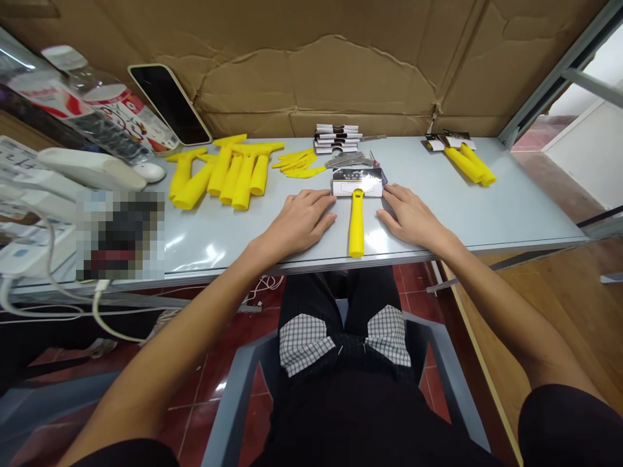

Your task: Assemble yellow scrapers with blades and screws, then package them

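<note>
In front of me on the table lies a yellow-handled scraper (357, 227), its handle toward me and a black-and-white printed card (357, 183) across its head. My left hand (307, 219) rests flat on the table at the card's left edge, fingers stretched out. On the other side my right hand (407, 213) lies flat too, its fingertips by the card's right edge. Neither hand grips anything. Just behind the card are flat metal blades (348, 159), yellow flat pieces (296, 162) and a stack of folded cards (337, 138).
Several yellow handles (242, 178) lie to the left. Two carded scrapers (464, 163) lie at the right. Bottles (121, 107), a phone (170, 104), a white mouse (150, 172) and cables (51, 253) crowd the left end. A cardboard sheet (311, 71) stands behind the table.
</note>
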Demonstrator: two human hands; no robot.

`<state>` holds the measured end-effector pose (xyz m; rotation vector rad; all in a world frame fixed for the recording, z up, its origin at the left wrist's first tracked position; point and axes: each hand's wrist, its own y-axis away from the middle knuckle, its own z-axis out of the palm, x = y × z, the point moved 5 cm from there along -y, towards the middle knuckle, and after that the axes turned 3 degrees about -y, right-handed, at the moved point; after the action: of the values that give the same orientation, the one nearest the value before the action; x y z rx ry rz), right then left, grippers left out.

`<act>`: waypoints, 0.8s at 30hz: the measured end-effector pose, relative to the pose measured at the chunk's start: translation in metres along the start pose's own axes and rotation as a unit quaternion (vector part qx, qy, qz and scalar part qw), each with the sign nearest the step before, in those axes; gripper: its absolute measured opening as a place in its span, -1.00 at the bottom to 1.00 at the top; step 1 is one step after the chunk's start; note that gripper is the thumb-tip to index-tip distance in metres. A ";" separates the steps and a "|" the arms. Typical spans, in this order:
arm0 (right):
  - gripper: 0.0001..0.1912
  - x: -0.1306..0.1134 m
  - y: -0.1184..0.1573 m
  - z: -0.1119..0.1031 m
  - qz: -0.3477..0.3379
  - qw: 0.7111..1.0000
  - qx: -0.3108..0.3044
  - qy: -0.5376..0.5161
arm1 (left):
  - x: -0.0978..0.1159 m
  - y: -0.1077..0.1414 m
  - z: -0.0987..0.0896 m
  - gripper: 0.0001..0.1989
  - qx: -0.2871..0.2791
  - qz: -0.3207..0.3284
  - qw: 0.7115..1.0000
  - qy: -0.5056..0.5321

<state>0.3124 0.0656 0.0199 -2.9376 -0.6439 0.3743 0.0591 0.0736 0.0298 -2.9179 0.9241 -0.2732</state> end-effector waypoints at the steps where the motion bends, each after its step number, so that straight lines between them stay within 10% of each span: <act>1: -0.19 0.000 0.001 0.001 0.009 1.000 -0.004 0.000 | -0.001 0.003 0.002 -0.39 -0.004 -0.006 1.000 -0.003; 9: -0.20 0.000 0.005 0.005 0.039 0.999 -0.016 0.003 | -0.003 0.019 0.017 -0.34 -0.036 -0.057 0.998 -0.022; 16: -0.48 -0.032 -0.004 -0.029 0.180 0.978 0.104 -0.003 | -0.006 0.017 0.023 -0.30 -0.035 -0.045 0.998 -0.032; 24: -0.37 -0.080 -0.038 -0.017 0.149 0.989 0.003 0.018 | -0.009 0.019 0.025 -0.32 -0.001 -0.032 0.999 -0.027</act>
<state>0.2310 0.0650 0.0599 -3.0296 -0.1972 0.3467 0.0460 0.0637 0.0016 -2.9444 0.8242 -0.1959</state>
